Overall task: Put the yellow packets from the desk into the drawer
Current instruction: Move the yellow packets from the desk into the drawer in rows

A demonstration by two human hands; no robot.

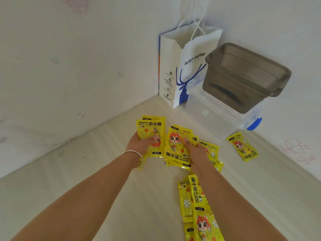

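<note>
Both hands, left [141, 142] and right [195, 148], grasp glossy flat yellow packets [175, 145]

- Yellow hand-warmer packets [176, 146] w/ red-haired cartoon figure, flat on pale desk, overlapping in loose piles.
- One small stack [151, 131] far left, upside down.
- Row of packets [196, 202] nearest camera.
- Single packet [242, 146] apart at right, tilted.

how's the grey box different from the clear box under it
The grey box is smoky dark and sits tilted on top; the clear box is see-through and sits flat on the desk. The clear box has a blue latch; none shows on the grey. Both are lidded plastic containers.
</note>
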